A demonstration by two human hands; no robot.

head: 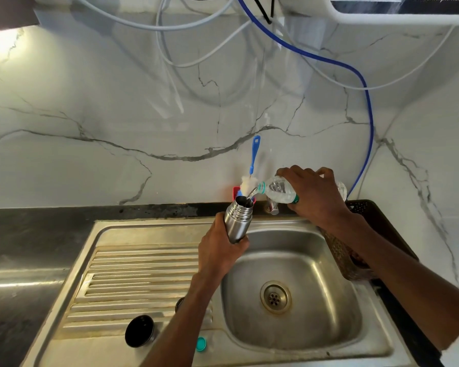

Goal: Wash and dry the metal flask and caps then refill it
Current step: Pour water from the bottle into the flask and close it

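My left hand (219,250) grips the lower body of the open metal flask (237,217), held tilted above the sink's back rim. My right hand (314,193) holds a clear plastic water bottle (278,190) tipped toward the left, and a thin stream of water runs from its mouth into the flask's opening. A black flask cap (139,331) lies on the drainboard near the front. A second dark cap (180,304) peeks out beside my left forearm. The bottle's small teal cap (201,343) rests on the sink's front rim.
The steel sink basin (329,300) with its drain (274,298) lies below my hands. A blue-handled bottle brush (254,154) stands in a red holder behind the flask. The tap (272,206) sits at the back. A dark basket (342,256) stands at the right.
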